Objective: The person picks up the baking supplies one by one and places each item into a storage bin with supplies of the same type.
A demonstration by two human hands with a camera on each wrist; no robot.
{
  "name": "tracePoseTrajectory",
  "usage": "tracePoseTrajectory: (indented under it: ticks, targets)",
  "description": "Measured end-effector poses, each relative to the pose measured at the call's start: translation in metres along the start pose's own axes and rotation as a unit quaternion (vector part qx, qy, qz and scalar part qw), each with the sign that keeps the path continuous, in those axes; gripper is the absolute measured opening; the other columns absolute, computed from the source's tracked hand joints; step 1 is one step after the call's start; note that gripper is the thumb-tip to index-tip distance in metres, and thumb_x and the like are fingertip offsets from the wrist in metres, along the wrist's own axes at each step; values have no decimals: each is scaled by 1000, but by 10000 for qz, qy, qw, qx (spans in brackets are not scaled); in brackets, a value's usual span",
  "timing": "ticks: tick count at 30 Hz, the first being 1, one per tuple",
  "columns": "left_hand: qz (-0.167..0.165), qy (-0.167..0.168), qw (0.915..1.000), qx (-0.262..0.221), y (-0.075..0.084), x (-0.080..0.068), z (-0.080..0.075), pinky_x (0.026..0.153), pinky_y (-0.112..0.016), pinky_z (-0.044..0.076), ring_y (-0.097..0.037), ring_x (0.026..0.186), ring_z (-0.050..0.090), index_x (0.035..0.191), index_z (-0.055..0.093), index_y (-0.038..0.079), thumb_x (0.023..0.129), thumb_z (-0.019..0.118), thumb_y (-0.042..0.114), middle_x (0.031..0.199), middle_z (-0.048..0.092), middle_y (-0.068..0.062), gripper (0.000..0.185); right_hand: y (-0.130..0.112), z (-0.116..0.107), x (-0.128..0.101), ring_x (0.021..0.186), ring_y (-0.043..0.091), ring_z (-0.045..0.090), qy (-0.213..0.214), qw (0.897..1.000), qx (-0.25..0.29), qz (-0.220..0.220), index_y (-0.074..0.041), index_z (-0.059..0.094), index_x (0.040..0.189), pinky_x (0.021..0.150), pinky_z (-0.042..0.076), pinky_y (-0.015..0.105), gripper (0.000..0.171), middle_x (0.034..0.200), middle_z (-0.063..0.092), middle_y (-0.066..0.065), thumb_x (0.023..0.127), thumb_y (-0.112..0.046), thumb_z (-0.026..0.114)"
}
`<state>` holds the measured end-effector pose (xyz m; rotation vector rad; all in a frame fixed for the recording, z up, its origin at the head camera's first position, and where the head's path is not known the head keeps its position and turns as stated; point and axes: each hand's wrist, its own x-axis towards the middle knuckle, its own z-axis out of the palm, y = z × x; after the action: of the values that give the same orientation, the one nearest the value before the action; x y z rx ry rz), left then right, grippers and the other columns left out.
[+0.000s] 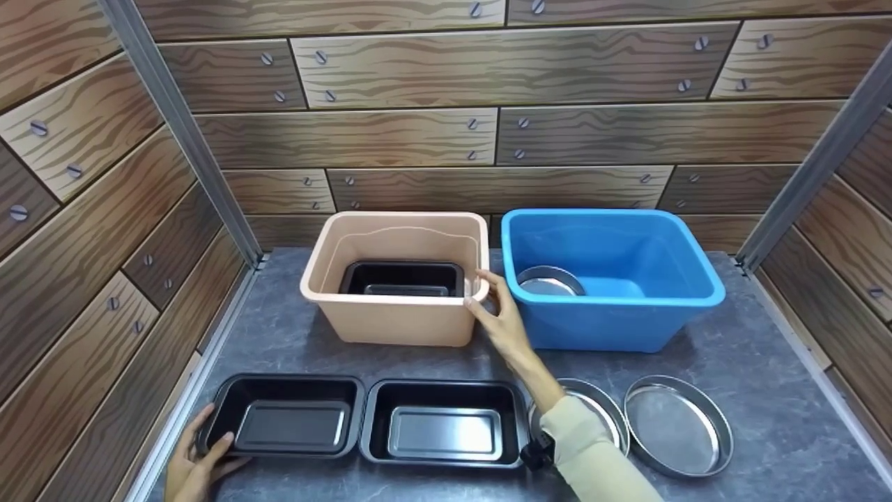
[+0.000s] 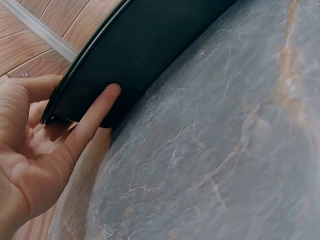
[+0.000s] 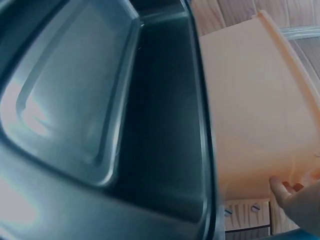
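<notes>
A blue tub [image 1: 613,279] occupies the centre-right of the frame, containing one round metal pan [image 1: 550,281]. Two round metal pans [image 1: 677,424] lie at lower right on the grey stone-pattern table [image 1: 766,390].

Bare hands [image 1: 503,322], cream sleeve [image 1: 592,453] — right arm

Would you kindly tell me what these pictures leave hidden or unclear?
- Head view: the sleeve covers part of one round pan.
- Head view: the blue tub wall cuts off the pan inside.
- Right wrist view: the right hand is cut off by the frame edge.
</notes>
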<state>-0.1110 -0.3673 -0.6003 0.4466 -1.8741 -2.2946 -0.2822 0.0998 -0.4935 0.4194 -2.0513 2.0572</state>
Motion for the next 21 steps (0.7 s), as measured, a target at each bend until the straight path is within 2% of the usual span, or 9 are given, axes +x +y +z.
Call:
tracePoseTrajectory:
  ticks: [5,9,11,14,17,21]
  targets:
    - [87,-208,9994,-246,-3,0,4,80,-51,55,-13,104,65,155,22,14,92,64,1,121,56,15,77,7,-6,-1,125,30,46,73,9999,-72,-120,1,42,142,109,33,46,59,140,48,16,90,-6,68]
    - [43,-225,9993,-283,-5,-1,3,81,-51,55,-13,105,64,155,21,14,92,63,0,123,54,14,77,9,-6,-1,124,27,48,67,9998,-94,-182,-3,45,141,109,34,44,57,139,49,15,89,-7,69]
    - [-63,-169,9997,-182,-4,-1,1,82,-50,55,-10,103,64,156,21,17,93,63,3,128,47,11,77,9,-5,0,124,28,48,37,9997,-110,-207,-4,45,140,109,35,42,56,140,49,15,89,-7,69]
    - [-243,-155,9996,76,-1,-1,0,83,-47,56,-6,102,63,157,18,22,95,61,6,141,32,-1,77,9,-2,0,125,28,48,18,9997,-113,-231,-4,46,140,109,35,40,56,140,48,15,90,-8,69]
    - [-252,-164,9991,311,1,0,0,83,-44,57,-4,99,62,157,16,23,96,59,6,147,20,-8,77,9,0,0,125,28,48,20,9997,-125,-227,-4,46,140,109,36,39,55,140,48,15,90,-8,69]
    - [-173,-160,9988,419,0,1,1,81,-40,58,-2,98,62,157,16,24,96,59,5,145,21,-8,78,8,0,1,125,28,47,-3,9997,-79,-219,-4,45,140,108,37,36,56,141,47,14,90,-7,69]
